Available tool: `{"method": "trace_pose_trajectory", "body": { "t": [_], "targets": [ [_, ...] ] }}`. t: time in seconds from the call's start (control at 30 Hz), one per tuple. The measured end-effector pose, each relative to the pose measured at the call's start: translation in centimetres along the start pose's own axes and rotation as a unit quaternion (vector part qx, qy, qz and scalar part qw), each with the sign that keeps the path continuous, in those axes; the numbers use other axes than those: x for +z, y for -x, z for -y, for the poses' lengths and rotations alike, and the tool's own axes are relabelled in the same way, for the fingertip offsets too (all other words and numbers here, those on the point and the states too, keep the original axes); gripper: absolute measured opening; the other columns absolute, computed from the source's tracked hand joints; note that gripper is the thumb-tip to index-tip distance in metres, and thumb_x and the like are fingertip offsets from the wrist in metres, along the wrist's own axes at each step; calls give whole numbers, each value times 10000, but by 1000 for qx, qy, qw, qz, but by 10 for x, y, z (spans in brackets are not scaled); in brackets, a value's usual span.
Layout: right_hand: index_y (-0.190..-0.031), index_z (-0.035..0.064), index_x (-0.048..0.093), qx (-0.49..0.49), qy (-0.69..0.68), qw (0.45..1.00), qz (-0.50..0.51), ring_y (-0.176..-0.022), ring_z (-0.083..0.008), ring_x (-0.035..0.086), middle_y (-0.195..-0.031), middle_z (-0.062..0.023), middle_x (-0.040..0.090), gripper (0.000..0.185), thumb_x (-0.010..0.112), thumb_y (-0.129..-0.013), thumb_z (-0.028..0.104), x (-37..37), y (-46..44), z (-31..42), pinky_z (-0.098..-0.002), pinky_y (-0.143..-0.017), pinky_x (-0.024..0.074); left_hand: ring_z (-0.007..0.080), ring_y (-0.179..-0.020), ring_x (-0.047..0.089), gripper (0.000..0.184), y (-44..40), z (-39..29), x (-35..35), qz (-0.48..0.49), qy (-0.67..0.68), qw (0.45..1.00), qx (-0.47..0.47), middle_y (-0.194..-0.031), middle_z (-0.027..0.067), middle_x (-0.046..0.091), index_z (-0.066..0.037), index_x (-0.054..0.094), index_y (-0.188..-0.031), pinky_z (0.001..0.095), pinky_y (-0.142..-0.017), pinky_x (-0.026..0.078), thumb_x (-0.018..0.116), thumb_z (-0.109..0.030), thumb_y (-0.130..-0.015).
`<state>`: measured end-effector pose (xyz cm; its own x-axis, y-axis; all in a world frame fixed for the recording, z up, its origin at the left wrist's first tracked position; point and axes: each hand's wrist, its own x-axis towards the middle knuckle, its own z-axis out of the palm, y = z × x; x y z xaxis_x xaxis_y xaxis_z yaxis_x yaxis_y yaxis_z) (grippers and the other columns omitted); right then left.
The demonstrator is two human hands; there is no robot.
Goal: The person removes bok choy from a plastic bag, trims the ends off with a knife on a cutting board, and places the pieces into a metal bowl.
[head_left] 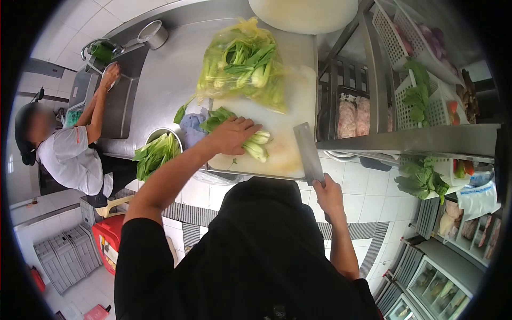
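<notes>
Two bok choy stems (257,151) lie on the white cutting board (288,146), their leaves pointing left. My left hand (232,135) rests over them with its fingers pressed down on the stalks. At the board's right edge, my right hand (329,196) is wrapped round the handle of a cleaver (309,152), whose broad blade points away from me. Behind the stems sits a yellow plastic bag (242,69) full of bok choy. A bluish-grey cloth (193,127) lies left of the greens, and a metal pot (157,133) holds more leafy greens.
At the far left a co-worker (69,144) has both hands over a sink (120,96). A small saucepan (153,35) stands behind it. On the right are a metal shelf (416,140), vegetable baskets (392,37) and a tray of meat (353,114). A round board (304,13) is at the back.
</notes>
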<state>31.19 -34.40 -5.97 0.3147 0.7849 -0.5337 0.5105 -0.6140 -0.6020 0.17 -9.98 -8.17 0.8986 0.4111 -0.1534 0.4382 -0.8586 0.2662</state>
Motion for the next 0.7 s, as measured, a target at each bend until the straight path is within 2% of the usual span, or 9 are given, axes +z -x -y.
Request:
{"method": "trace_pose_trajectory", "body": {
  "t": [0.1,0.13,0.23,0.3,0.43,0.47,0.53,0.57,0.7],
  "targets": [
    [-1079,-21,635,-31,42,999,-2,-779,-465,696,-792,-253,702,354,629,-989,322,0,-4,7,-523,-727,525,358,-1187,625,705,-9,-12,11,20,58,997,-40,-1229,148,656,-81,568,-1401,486,-1038,485,796,-274,-763],
    [-1085,-12,640,-46,46,998,-11,-790,-463,701,-803,-251,707,348,634,-986,321,2,-7,5,-520,-729,529,351,-1080,666,529,-9,-13,24,-30,42,998,-27,-1138,130,680,-78,605,-1278,464,-939,534,765,-240,-801],
    [-1099,9,651,-79,36,996,-19,-817,-454,715,-831,-247,720,333,645,-981,320,5,-13,15,-519,-729,539,367,-1010,691,423,-9,-20,57,-99,76,990,-60,-1067,152,686,-66,615,-1207,485,-883,558,738,-219,-832],
    [-1080,-4,652,-60,8,998,2,-798,-449,715,-827,-248,719,327,644,-980,307,13,-23,6,-513,-714,534,394,-976,699,382,-5,-31,43,-89,118,981,-126,-1069,174,683,-46,616,-1168,517,-863,563,739,-205,-843],
    [-1065,-16,648,-52,27,998,24,-762,-451,698,-810,-247,711,320,633,-981,292,11,-25,23,-508,-697,516,444,-963,698,424,32,-32,-22,-170,156,949,-214,-1077,199,706,-40,609,-1176,540,-848,559,777,-187,-816],
    [-1062,-21,646,-51,28,998,27,-752,-451,691,-803,-247,707,320,629,-982,288,12,-25,24,-508,-695,510,450,-988,697,426,54,-30,-58,-135,167,936,-280,-1058,220,726,-41,624,-1175,537,-862,556,788,-183,-808],
    [-1062,-24,645,-56,30,997,35,-753,-451,688,-799,-247,704,323,628,-982,289,15,-27,25,-509,-701,508,440,-1016,702,401,103,-9,-93,-160,137,905,-370,-1053,229,741,-45,651,-1152,532,-875,557,794,-183,-804],
    [-1061,-27,645,-61,31,997,38,-754,-452,685,-795,-246,701,326,628,-983,289,17,-29,26,-511,-707,506,433,-1034,705,397,130,3,-112,-96,114,883,-446,-1069,243,741,-35,671,-1153,519,-892,560,781,-189,-803],
    [-1065,-34,644,-77,27,996,45,-765,-449,685,-800,-247,702,337,630,-981,292,24,-32,33,-507,-720,506,432,-1051,705,446,224,73,-68,-25,23,851,-524,-1065,256,742,-3,674,-1182,503,-928,558,754,-224,-802]
  ]
}}
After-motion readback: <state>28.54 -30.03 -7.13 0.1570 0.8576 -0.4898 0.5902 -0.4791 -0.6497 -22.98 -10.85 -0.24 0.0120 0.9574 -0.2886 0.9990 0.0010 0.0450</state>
